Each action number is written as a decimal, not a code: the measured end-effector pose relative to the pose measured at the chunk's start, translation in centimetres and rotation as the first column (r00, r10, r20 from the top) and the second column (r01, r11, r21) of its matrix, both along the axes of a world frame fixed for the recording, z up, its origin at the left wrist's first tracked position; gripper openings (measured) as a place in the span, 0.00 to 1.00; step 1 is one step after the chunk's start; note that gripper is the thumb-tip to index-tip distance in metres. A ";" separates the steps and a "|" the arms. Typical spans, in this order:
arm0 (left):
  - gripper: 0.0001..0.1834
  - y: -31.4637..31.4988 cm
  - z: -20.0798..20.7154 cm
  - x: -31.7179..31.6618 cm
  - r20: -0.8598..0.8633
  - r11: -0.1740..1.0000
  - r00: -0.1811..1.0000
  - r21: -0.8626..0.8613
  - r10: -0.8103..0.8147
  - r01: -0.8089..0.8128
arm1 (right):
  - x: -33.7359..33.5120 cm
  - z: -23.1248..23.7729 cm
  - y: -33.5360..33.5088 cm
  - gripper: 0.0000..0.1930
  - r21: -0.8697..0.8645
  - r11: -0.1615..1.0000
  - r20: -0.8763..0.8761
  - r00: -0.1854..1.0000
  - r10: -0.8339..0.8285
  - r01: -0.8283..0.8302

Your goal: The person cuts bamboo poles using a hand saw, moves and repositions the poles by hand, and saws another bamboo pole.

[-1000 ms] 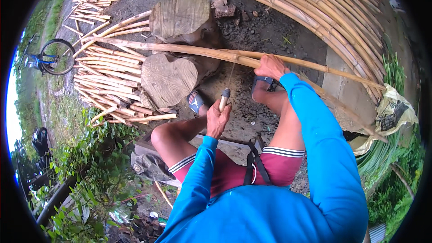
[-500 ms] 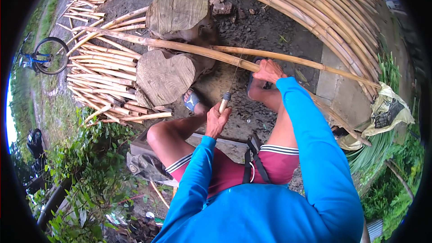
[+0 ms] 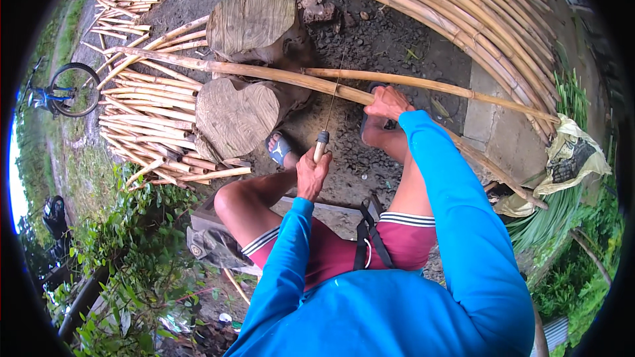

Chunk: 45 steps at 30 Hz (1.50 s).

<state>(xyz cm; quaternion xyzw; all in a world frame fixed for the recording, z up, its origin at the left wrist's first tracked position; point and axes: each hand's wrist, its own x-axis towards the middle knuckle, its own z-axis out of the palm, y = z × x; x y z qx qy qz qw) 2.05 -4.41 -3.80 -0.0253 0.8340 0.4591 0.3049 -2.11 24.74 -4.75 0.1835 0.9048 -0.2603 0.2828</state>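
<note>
My left hand (image 3: 311, 175) is closed round the pale handle of a long-bladed knife (image 3: 321, 137), which has a dark collar. Its thin blade, seen nearly edge-on, points away from me and crosses the line of a long bamboo pole (image 3: 278, 75); whether it touches or cuts in is too fine to tell. My right hand (image 3: 390, 103) grips that pole just right of the blade. The pole slants from the far left, by two cut log stumps (image 3: 239, 111), down past my right leg. A second, thinner bamboo pole (image 3: 423, 84) lies behind it.
Many cut bamboo lengths (image 3: 149, 111) are piled left of the stumps. Long bamboo poles (image 3: 423, 1) curve along the back and right. A pale sack (image 3: 575, 152) lies at right, a bicycle (image 3: 74, 90) stands far left, and leafy plants (image 3: 126, 244) grow nearby.
The knife and my left hand have shifted slightly left, so the blade crosses the pole farther from my right hand. My right hand keeps its grip; the view has shifted slightly.
</note>
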 end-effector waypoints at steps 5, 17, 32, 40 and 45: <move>0.20 1.2 0.7 -1.1 -0.008 0.997 0.997 -0.022 -0.077 0.076 | 0.4 -0.6 0.8 0.25 -0.007 1.000 0.023 1.000 0.002 -0.002; 0.20 -0.2 2.5 0.7 -0.014 0.981 0.996 -0.174 -0.086 0.082 | 1.4 -1.2 0.4 0.28 0.131 0.991 -0.083 0.996 -0.027 0.038; 0.22 2.4 0.8 -3.6 0.052 0.930 0.994 -0.350 -0.100 0.112 | 0.2 -0.8 -0.9 0.25 0.069 0.997 -0.037 0.999 -0.034 0.036; 0.17 0.2 1.5 0.4 -0.114 0.968 0.989 -0.244 -0.093 0.063 | 0.9 -1.3 0.3 0.27 0.099 0.993 -0.030 0.998 -0.063 0.066; 0.19 1.4 0.7 -3.0 -0.114 0.944 0.979 -0.302 -0.170 0.129 | -0.1 -1.1 -0.7 0.28 0.047 0.998 -0.001 0.999 -0.047 0.047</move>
